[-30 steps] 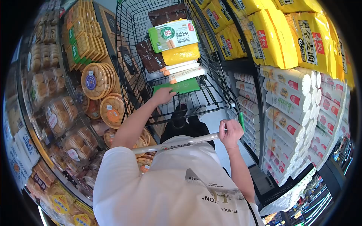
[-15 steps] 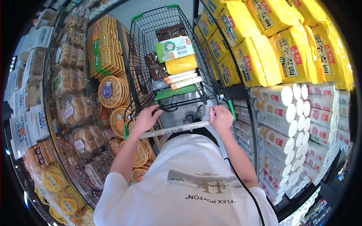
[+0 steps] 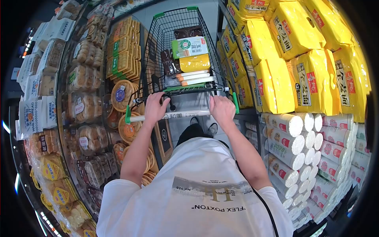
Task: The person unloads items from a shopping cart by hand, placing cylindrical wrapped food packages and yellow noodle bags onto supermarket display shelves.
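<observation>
Both of my hands are on the white handle (image 3: 185, 114) of a black wire shopping cart (image 3: 160, 33). My left hand (image 3: 156, 107) wraps the handle near its left green end. Near the right green end, my right hand (image 3: 222, 109) is closed around it. Inside the cart lie a green and white packet (image 3: 190, 47), a yellow packet (image 3: 195, 63), dark brown packages (image 3: 170, 62) and slim white-and-orange packets (image 3: 194, 78) stacked close to the handle.
On the left, shelves hold clear boxes of baked goods (image 3: 85, 106), round tubs (image 3: 123, 95) and stacked cracker packs (image 3: 123, 51). Large yellow bags (image 3: 312, 81) stand at the right above white cylindrical packs (image 3: 286, 144). My shoes (image 3: 212, 128) show below the handle.
My left hand has gone from the cart's near edge to the handle and closed on it. The cart now appears straighter ahead, and the shelves have shifted in view.
</observation>
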Action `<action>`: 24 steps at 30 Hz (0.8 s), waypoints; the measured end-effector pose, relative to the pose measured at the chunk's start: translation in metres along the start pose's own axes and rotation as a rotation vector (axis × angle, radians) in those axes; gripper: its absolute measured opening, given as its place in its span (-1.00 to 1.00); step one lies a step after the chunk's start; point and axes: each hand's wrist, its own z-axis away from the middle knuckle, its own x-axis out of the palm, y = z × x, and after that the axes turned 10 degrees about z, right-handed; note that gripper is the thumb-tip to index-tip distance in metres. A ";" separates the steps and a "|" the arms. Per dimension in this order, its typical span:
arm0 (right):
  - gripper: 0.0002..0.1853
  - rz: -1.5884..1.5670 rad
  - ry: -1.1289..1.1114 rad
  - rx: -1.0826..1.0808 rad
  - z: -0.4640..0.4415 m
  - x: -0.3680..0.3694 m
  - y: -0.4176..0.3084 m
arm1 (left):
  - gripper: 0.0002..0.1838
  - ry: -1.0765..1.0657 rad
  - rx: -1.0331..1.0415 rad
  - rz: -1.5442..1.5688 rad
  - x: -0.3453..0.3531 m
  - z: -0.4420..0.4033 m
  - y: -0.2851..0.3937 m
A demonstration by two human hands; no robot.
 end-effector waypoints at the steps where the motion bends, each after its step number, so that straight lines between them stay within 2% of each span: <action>1: -0.71 0.000 0.006 -0.005 -0.008 0.002 0.001 | -0.51 0.007 -0.004 -0.003 0.000 -0.009 -0.002; 3: -0.71 -0.001 0.010 -0.017 -0.022 0.006 0.003 | -0.52 0.019 -0.021 -0.008 0.000 -0.022 -0.005; 4: -0.70 0.007 0.010 -0.023 -0.029 0.009 0.004 | -0.54 0.078 0.039 -0.032 0.002 -0.030 -0.008; 11: -0.68 0.034 0.018 -0.015 -0.073 0.030 0.009 | -0.57 -0.080 -0.079 -0.031 0.001 -0.097 -0.019; 14: -0.68 0.018 -0.020 -0.001 -0.096 0.032 0.008 | -0.62 -0.060 -0.179 -0.050 0.015 -0.133 -0.038; 17: -0.71 0.013 -0.092 0.051 -0.115 0.030 0.005 | -0.67 -0.093 -0.240 0.116 0.024 -0.197 -0.068; 21: -0.74 -0.012 -0.205 0.154 -0.146 0.033 -0.002 | -0.62 -0.102 -0.299 0.214 0.052 -0.306 -0.129; 22: -0.73 -0.015 -0.262 0.196 -0.152 0.034 -0.006 | -0.49 -0.157 -0.342 0.248 0.057 -0.335 -0.143; 24: -0.73 -0.020 -0.321 0.267 -0.164 0.037 -0.012 | -0.38 -0.214 -0.341 0.151 0.071 -0.384 -0.170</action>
